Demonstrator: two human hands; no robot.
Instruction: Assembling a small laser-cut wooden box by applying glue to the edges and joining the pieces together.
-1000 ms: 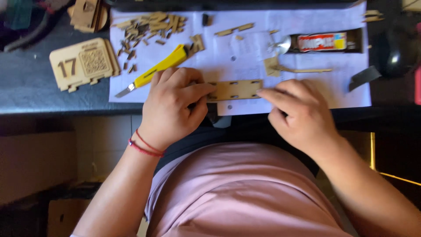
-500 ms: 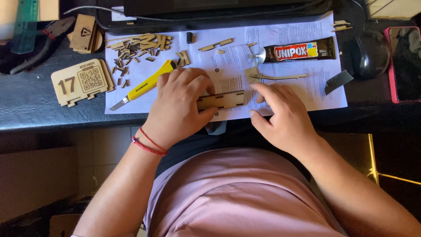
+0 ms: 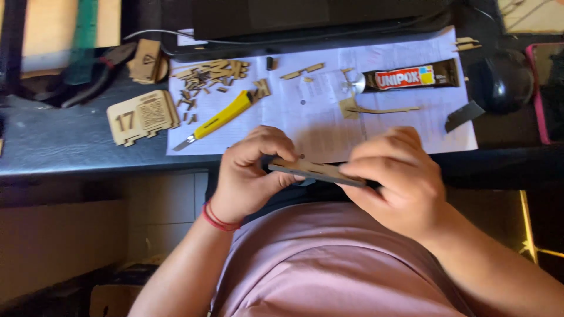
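Both hands pinch one thin wooden strip (image 3: 317,171) at the centre of the frame, just below the near desk edge: the left hand (image 3: 252,173) has its fingers curled tight around the strip's left end, and the right hand (image 3: 395,179) is closed over its right end with the fingertips on top. Half a second ago the piece lay flat, face up, over the white paper sheet (image 3: 320,108); now it is turned edge-on and drawn off the desk, while the yellow utility knife (image 3: 218,120) left of centre and the glue tube (image 3: 411,76) at upper right lie as before.
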